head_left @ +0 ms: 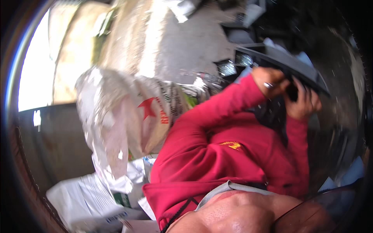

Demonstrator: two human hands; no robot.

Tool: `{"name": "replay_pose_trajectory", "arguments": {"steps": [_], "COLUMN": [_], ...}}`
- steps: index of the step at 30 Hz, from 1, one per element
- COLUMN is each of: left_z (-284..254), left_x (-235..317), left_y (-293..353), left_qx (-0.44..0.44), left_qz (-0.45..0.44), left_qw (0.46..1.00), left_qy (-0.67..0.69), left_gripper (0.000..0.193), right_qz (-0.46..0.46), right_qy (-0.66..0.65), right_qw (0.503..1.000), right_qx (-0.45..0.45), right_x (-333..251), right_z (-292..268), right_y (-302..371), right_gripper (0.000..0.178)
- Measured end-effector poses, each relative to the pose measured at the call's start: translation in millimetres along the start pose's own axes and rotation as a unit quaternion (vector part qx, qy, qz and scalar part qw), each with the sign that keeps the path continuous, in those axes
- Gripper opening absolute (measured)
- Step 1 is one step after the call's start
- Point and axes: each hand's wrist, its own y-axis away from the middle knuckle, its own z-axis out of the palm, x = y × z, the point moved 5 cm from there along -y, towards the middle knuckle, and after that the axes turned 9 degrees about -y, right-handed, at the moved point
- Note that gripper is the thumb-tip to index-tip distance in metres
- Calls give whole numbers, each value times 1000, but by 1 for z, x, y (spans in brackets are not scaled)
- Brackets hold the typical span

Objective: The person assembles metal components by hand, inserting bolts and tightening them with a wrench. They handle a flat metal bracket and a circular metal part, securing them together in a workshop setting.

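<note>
At the upper right, I hold a dark, flat, tray-like panel [287,64] tilted in front of me. Motion blur hides its exact kind. My left hand [270,82], with a shiny ring-like band on a finger, is closed at the panel's near edge. Farther right along that same edge, the fingers of my right hand [304,101] curl against it. The fingertips of both hands are partly hidden. Pale bluish pieces show behind the panel's far side.
A large white printed sack [116,112] stands at my left, with white plastic bags [93,202] below it. Dark containers [226,68] holding shiny bits lie past my left hand. Dark pieces [239,35] are scattered on the grey floor [186,42]. A grey panel [50,151] edges the left side.
</note>
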Motion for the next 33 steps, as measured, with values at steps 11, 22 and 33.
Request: {"name": "replay_pose_trajectory", "arguments": {"steps": [11,22,33], "left_z": [-19,2,-20], "left_x": [-50,-47,-64], "left_y": [-2,-11,9], "left_qx": [-148,-148,-122], "left_qz": [-43,151,-151], "left_qw": [982,950,981], "left_qy": [-105,-228,31], "left_gripper": [12,18,24], "right_qz": [168,171,169], "right_qy": [-52,-60,-57], "right_qw": [973,971,973], "right_qx": [151,158,148], "right_x": [-38,-34,-36], "right_z": [68,71,74], "right_y": [37,40,36], "right_gripper": [53,55,49]}}
